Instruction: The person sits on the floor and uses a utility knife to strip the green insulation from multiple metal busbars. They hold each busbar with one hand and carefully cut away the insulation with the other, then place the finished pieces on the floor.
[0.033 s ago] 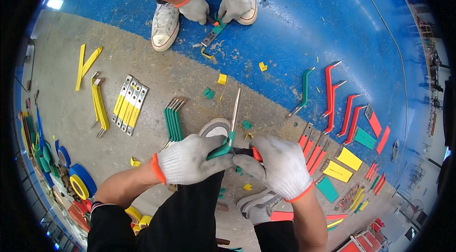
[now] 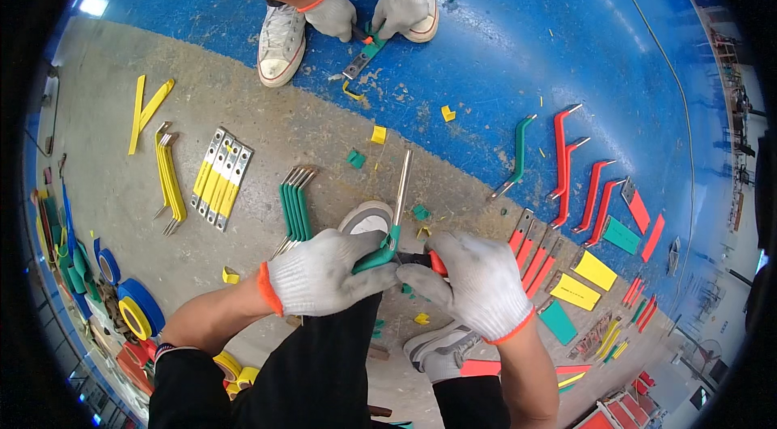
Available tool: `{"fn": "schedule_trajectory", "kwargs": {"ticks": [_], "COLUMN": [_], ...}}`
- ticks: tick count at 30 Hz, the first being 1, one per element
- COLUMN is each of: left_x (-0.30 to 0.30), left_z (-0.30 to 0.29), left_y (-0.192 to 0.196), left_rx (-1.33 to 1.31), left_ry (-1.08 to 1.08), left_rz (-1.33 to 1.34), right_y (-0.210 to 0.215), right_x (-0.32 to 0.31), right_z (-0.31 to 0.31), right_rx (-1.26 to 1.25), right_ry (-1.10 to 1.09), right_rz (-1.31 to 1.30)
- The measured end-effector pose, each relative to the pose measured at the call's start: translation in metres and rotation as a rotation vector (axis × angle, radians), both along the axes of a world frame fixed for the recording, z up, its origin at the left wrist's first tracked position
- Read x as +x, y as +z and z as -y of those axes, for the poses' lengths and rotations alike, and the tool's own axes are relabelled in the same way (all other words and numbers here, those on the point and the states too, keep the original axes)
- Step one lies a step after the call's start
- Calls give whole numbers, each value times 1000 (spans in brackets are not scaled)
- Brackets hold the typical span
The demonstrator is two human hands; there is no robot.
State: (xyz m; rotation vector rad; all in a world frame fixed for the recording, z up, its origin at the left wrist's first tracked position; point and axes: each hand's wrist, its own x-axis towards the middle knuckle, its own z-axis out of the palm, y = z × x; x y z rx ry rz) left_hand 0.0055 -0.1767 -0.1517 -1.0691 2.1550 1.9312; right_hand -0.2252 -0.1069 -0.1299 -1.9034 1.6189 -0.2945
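Note:
My left hand [image 2: 328,271], in a white work glove with an orange cuff, is closed around a bent metal bar [image 2: 401,194]. The bar's bare silver end points up and away, and a green sleeve [image 2: 375,257] covers its lower, bent part. Gloved the same way, my right hand [image 2: 477,279] grips a red-and-black knife [image 2: 437,263]. Its dark front part meets the green sleeve at the bend, close to my left fingertips. The exact spot where the blade touches is partly hidden by my fingers. Both hands are above my knee.
Across from me a person's gloved hands [image 2: 332,16] work on a flat bar with green covering [image 2: 364,59]. Yellow-sleeved bars [image 2: 218,178] and green-sleeved bars [image 2: 295,206] lie left; red-sleeved bars [image 2: 562,154] lie right. Tape rolls [image 2: 137,312] sit far left. Cut scraps [image 2: 378,134] dot the floor.

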Motion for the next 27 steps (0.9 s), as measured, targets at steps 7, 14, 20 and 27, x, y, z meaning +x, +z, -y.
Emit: {"fn": "schedule_trajectory", "kwargs": {"ticks": [7,14,20,27], "left_x": [0,6,9,18], "left_z": [3,-9,-5,-4], "left_y": [3,-6,-1,-8], "left_rx": [-32,-256,-349,-295], "left_ry": [-39,-78,-192,-253], "left_rz": [-81,-169,-91,-135], "right_y": [9,8,12,-22], "right_x": [0,2,6,-22], "right_z": [2,-2,-4,-6], "right_rx": [92,56,2,-61], "right_ry": [-27,38,66,-144], "right_rz": [-2,25,-52,-185]}}
